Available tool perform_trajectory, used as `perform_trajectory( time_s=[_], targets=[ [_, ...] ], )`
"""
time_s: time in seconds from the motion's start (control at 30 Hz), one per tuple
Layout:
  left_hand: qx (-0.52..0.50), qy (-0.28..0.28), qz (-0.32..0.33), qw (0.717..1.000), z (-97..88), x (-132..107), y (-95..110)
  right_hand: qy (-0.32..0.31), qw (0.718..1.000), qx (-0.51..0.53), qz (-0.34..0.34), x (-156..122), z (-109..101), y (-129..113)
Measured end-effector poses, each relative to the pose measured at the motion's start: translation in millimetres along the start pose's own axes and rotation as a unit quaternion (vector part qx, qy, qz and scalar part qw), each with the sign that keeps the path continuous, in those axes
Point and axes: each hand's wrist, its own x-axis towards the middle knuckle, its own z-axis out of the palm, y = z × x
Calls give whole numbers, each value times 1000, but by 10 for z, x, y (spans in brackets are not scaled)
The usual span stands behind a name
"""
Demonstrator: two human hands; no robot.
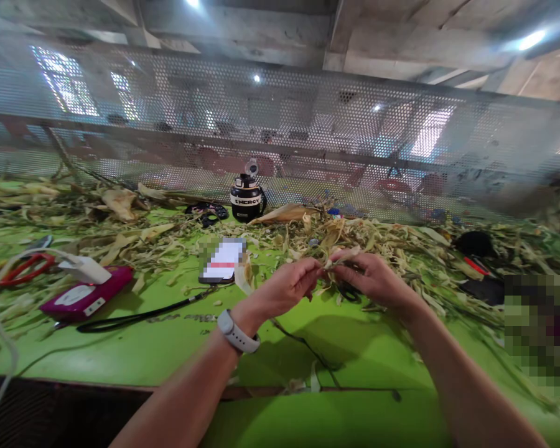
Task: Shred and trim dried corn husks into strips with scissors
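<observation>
My left hand [285, 287], with a pale wristband [236, 333] on its wrist, is closed with its fingertips pinched together. Facing it, my right hand [376, 279] is closed too. Between the two sets of fingertips runs a small strip of dried corn husk [346, 254], gripped by both. Just below the right fingers lies a black looped thing [350, 292], perhaps scissor handles, partly covered. A phone [224, 260] with a lit screen lies left of my hands, a curled husk piece [244, 275] at its edge.
Loose dried husks [392, 246] cover the back and right of the green table [168, 354]. A black bottle [246, 199] stands near the perforated metal screen [298, 124]. On the left are a magenta power strip [91, 295] with a white charger [84, 269], a cable and red-handled scissors [25, 269].
</observation>
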Motion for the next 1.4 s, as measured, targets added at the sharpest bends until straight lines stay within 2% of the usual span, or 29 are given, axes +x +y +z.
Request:
perform_trajectory(
  time_s=[0.17,0.3,0.37,0.43,0.53,0.57,0.63,0.73,0.8,0.83,0.9,0.97,1.07,1.17,1.27,1.33,1.4],
  targets=[
    [40,27,8,999,-7,-36,-67,-73,994,-13,75,3,9,44],
    [-13,46,-25,999,5,-26,-110,-57,985,83,139,25,79,32],
    [-67,50,-44,995,-9,-10,-97,-10,967,181,177,37,72,12],
    [-121,59,-56,989,-40,9,-70,77,938,269,202,52,31,15],
    [-215,95,-43,971,-111,42,-37,213,900,322,202,76,-30,96],
    [-256,114,-35,959,-137,53,-32,236,898,313,198,82,-30,140],
    [-331,153,-23,931,-190,75,-32,231,922,245,192,87,27,233],
    [-409,190,-22,892,-257,101,-45,161,973,8,164,84,243,352],
    [-449,197,-27,871,-301,111,-53,126,971,-156,133,83,404,398],
    [-469,196,-32,860,-324,114,-56,110,965,-207,120,86,463,409],
    [-499,197,-45,843,-375,117,-61,82,963,-239,95,98,502,400],
    [-503,211,-54,836,-418,119,-71,64,977,-188,72,112,435,347],
    [-450,215,-80,863,-407,121,-111,40,996,-24,71,115,263,211],
    [-348,149,-123,917,-276,122,-186,-18,988,107,108,93,191,69],
    [-244,91,-146,954,-117,122,-249,-64,974,159,149,69,208,-23],
    [-204,66,-163,963,-71,120,-254,-58,968,177,166,63,188,-40],
    [-196,65,-171,963,-96,115,-227,-5,964,197,179,63,110,-17]
  ],
)
